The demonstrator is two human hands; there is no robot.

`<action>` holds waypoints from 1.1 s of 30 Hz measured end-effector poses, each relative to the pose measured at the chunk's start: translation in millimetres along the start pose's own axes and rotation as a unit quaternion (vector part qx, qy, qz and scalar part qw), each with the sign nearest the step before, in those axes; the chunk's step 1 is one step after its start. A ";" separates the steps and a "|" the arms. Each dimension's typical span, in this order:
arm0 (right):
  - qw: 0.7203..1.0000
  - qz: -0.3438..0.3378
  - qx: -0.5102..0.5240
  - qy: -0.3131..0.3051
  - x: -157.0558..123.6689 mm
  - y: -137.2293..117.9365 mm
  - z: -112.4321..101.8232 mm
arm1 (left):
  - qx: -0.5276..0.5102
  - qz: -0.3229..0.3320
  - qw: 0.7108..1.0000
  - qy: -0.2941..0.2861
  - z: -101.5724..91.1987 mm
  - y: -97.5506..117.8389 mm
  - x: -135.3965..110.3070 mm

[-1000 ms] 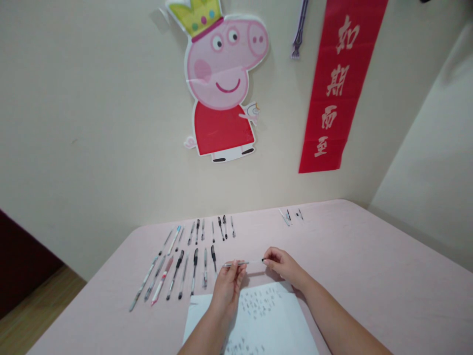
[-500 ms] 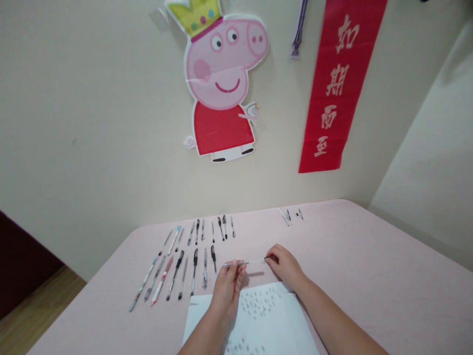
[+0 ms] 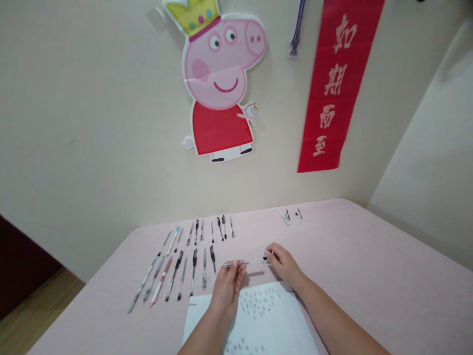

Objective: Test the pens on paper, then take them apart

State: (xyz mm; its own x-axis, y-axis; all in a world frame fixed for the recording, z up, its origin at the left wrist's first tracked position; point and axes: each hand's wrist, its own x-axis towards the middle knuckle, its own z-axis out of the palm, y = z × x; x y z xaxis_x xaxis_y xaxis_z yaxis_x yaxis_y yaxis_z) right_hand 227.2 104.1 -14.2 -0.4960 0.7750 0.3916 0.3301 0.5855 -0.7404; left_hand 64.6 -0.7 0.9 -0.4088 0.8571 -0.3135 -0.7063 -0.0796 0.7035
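Note:
My left hand [image 3: 228,285] pinches a slim pen [image 3: 235,265] level above the table, just beyond the paper. A pale, see-through length of it stretches right. At that end my right hand [image 3: 284,260] grips a small black pen cap [image 3: 265,258] between thumb and fingertips. Whether cap and barrel touch, I cannot tell. Below both hands lies a white sheet of paper [image 3: 281,320] with rows of dark handwriting, partly covered by my left forearm.
Pens lie in two rows on the left of the pink tabletop [image 3: 369,276], among them a black-capped pen [image 3: 194,271] and a red-and-white pen [image 3: 161,282]. Several small pen parts [image 3: 288,215] lie at the back right. A wall with a pig cutout [image 3: 223,88] rises behind.
My right fingers have shifted slightly, and more of the black cap shows between them. My left hand and its pen stay almost still. The view has moved slightly.

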 end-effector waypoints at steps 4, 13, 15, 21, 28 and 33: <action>0.998 -0.002 0.030 -0.061 -2.1 -1.8 2.0 | 0.007 -0.001 1.000 -0.005 -1.3 -1.4 1.7; 0.992 0.007 0.084 -0.096 -1.3 -6.0 3.2 | 0.017 -0.007 1.000 -0.009 2.0 2.3 -1.8; 0.990 0.011 0.094 -0.100 -1.3 -6.9 3.0 | 0.017 -0.010 1.000 -0.012 3.0 3.6 -2.9; 0.986 0.033 0.125 -0.102 -2.2 -8.6 4.0 | 0.022 -0.020 0.999 -0.014 1.5 3.3 -1.9; 0.964 0.111 0.227 -0.084 -2.5 -6.6 -0.8 | -0.008 -0.009 1.000 -0.008 -0.6 2.3 0.1; 0.938 0.185 0.292 -0.018 0.0 -5.9 -20.4 | -0.036 -0.010 0.999 0.006 -0.2 4.5 1.0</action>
State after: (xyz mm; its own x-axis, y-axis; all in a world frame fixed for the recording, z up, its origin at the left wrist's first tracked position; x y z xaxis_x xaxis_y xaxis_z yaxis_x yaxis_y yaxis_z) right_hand 241.6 105.5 1.4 -0.4640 0.8851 0.0373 -0.0058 0.0391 -0.9992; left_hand 60.9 -0.3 3.7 -0.4011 0.8527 -0.3348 -0.7535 -0.0993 0.6499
